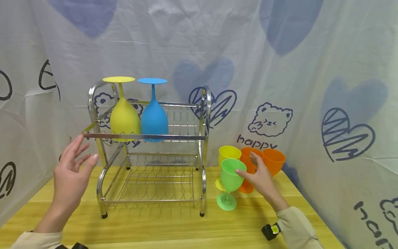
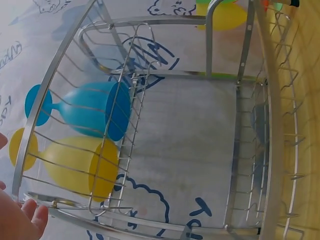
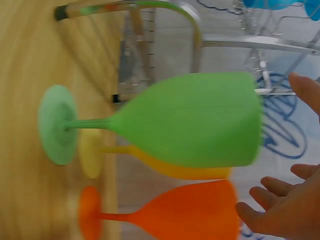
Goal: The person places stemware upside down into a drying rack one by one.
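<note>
Green goblet [image 1: 232, 176], upright on the wood-grain table [image 1: 155, 233], stands close before 2 orange goblets [image 1: 274, 163]; the right hand [image 1: 262, 178], spread wide near its rim, grips nothing; I fear a stray finger toppling them; the empty left hand [image 1: 70, 174] could jog the dish rack [image 1: 180, 137].

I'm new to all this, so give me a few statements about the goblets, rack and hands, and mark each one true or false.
1. The green goblet stands upright on the table. True.
2. The blue goblet stands on the table. False: the blue goblet is upside down on the rack's upper tier.
3. Two orange goblets are right of the rack. True.
4. The left hand holds a goblet. False: the left hand holds nothing.
5. The right hand is beside the green goblet. True.
</note>
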A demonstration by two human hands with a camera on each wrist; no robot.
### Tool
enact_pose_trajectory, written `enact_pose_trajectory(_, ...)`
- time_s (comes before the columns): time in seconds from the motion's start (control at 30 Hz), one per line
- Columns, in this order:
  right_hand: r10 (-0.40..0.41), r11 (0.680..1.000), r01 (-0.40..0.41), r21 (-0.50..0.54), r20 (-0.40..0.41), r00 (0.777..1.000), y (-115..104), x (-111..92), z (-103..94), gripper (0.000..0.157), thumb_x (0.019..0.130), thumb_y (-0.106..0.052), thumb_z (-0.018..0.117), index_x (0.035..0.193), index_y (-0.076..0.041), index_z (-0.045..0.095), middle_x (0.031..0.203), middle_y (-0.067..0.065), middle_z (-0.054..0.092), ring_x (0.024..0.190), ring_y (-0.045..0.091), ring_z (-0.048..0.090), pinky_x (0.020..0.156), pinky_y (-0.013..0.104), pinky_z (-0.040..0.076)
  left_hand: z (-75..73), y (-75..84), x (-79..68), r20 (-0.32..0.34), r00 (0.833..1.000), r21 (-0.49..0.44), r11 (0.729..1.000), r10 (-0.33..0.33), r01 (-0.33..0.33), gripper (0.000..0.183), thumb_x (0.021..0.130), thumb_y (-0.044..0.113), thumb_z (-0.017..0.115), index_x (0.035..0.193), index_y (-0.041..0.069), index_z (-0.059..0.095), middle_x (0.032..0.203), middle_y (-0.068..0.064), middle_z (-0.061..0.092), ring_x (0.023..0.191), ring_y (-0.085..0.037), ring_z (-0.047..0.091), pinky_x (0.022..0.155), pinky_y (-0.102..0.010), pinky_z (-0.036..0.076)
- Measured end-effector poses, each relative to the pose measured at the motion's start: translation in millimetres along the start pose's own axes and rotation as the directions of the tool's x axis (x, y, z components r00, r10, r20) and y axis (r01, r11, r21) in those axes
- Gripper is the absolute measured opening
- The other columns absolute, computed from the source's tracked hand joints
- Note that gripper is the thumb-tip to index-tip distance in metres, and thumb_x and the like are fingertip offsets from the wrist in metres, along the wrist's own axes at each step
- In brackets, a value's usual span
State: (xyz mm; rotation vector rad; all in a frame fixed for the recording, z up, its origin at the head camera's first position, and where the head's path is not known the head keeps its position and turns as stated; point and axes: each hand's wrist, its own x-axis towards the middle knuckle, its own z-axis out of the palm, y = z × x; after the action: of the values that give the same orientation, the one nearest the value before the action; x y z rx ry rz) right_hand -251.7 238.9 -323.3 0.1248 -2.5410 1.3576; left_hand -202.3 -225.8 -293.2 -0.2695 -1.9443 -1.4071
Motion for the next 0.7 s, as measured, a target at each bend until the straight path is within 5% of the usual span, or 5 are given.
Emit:
enact_pose_trajectory(0.17,0.041,0.997,-0.042,0.070,0.013,0.999,17.4,-2.1,13.6,0.097,0.082,-0.027,0.078,0.153,-0.002,0.015,0.153,0.025,0.024,0.140,0.038,0.022,0.112,0.054,0.024,7.0,-8.1,-11.3,0.015,0.999,0.019,0.999,0.044,-0.045,0.064,0.094,-0.001,0.056,0.152,0.008,0.029,0.154,-0.009,0.024,0.125,-0.007,0.038,0.096,-0.009,0.037)
enact_pose_trajectory(0.43,0.078,0.988,-0.084,0.131,0.049,0.996,34.0,-4.0,29.5,0.101,0.081,-0.022,0.079,0.151,0.005,0.010,0.151,0.030,0.025,0.137,0.044,0.026,0.112,0.055,0.024,24.6,-21.4,-24.2,0.165,0.986,-0.013,1.000,0.004,-0.001,0.066,0.095,0.002,0.058,0.152,0.003,0.025,0.153,-0.019,0.022,0.119,0.001,0.039,0.093,-0.006,0.038)
enact_pose_trajectory(0.53,0.081,0.983,-0.086,0.162,0.042,0.996,39.1,-2.9,35.5,0.099,0.079,-0.019,0.080,0.150,0.005,0.015,0.148,0.030,0.029,0.133,0.044,0.033,0.110,0.054,0.030,30.0,-23.8,-27.2,0.293,0.956,-0.020,1.000,-0.012,0.018,0.067,0.096,0.005,0.058,0.153,0.006,0.023,0.151,-0.022,0.027,0.121,-0.013,0.044,0.090,-0.007,0.040)
enact_pose_trajectory(0.7,0.107,0.983,-0.108,0.151,0.010,0.994,45.1,-2.4,44.3,0.090,0.075,-0.016,0.082,0.143,0.009,0.028,0.139,0.031,0.041,0.125,0.043,0.042,0.107,0.054,0.034,32.8,-24.8,-29.5,0.492,0.870,0.002,1.000,-0.010,0.011,0.069,0.097,0.012,0.059,0.154,0.008,0.021,0.148,-0.025,0.032,0.122,-0.044,0.046,0.092,-0.021,0.047)
